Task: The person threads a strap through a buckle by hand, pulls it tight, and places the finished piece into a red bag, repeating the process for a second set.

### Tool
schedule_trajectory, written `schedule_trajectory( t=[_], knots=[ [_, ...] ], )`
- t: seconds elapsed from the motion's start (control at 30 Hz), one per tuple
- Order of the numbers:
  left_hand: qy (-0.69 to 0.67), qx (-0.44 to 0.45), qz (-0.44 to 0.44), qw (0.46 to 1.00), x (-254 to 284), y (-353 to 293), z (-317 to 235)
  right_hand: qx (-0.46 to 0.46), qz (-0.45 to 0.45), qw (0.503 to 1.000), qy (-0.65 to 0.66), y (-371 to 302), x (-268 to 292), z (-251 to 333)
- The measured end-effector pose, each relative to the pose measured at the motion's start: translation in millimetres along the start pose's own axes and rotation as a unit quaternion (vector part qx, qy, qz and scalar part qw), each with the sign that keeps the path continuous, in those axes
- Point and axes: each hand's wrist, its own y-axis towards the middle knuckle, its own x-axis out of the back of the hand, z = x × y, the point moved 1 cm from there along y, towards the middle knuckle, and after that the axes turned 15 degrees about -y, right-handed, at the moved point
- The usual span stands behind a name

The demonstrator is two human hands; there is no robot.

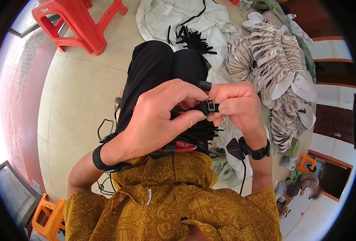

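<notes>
Over my lap, both hands meet around a small silver buckle [211, 105] on a black strap [202, 108]. My right hand [242, 105] pinches the strap beside the buckle between thumb and fingertips. On the other side, my left hand [158, 114] is closed, its thumb and forefinger at the black strap. The left fingertips are partly hidden behind the hand. A short black cylinder-like end [205, 85] sticks up above the fingers. Beneath the hands, a bunch of thin black strips [200, 134] lies across my lap with some red material [184, 146].
Beyond my knees, black strips [196, 41] lie piled on a white cloth [158, 18]. Strung bundles of grey-beige shoe pieces [282, 60] heap up at the right. A red stool [79, 28] stands far left, an orange stool [49, 217] near left. Another person [308, 182] is at lower right.
</notes>
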Motion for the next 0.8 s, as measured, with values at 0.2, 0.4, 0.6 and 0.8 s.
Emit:
schedule_trajectory(
  t=[0.2,0.4,0.6,0.8],
  knots=[
    [-0.026,0.041,-0.018,0.999,-2,-1,3,-0.004,-0.002,0.998,0.057,1,3,-8],
    [0.11,-0.102,-0.012,0.989,-4,6,0,-0.034,-0.02,0.998,-0.043,1,-3,1],
    [0.166,-0.063,0.024,0.984,0,6,-2,0.018,-0.019,0.992,-0.127,3,-4,6],
    [-0.151,0.079,-0.003,0.985,7,4,-4,0.074,-0.05,0.994,-0.069,3,-4,5]
  ],
)
